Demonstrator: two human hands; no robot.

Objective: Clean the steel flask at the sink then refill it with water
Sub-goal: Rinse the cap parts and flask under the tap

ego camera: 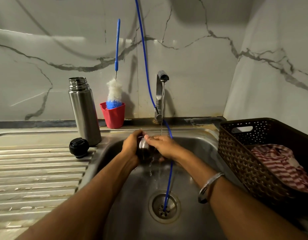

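Water runs in a thin stream from the tap (162, 77) onto both hands, which meet over the sink basin (193, 153). The left hand (131, 146) has its grip curled round a small steel cup (143, 144), fingers wrapped over the far side and thumb near the rim. The right hand (162, 147) lies against the cup's other side with fingers bent round it, so the cup is clamped between the two palms; only a shiny sliver of it shows, and whether it is upright or tilted cannot be told. A metal bangle (208, 187) sits on the right wrist.

The steel flask (84, 111) stands upright and uncapped on the surface at the basin's left rim, apart from both hands. Its black stopper (78, 147) rests just beside its base on the ribbed draining board (37, 170). Behind the flask a red cup (114, 115) holds a blue-handled bottle brush (115, 90). A blue hose (144, 54) drops past the tap into the drain (164, 207). On the right, a brown basket (236, 153) holds a red striped cloth (279, 165).
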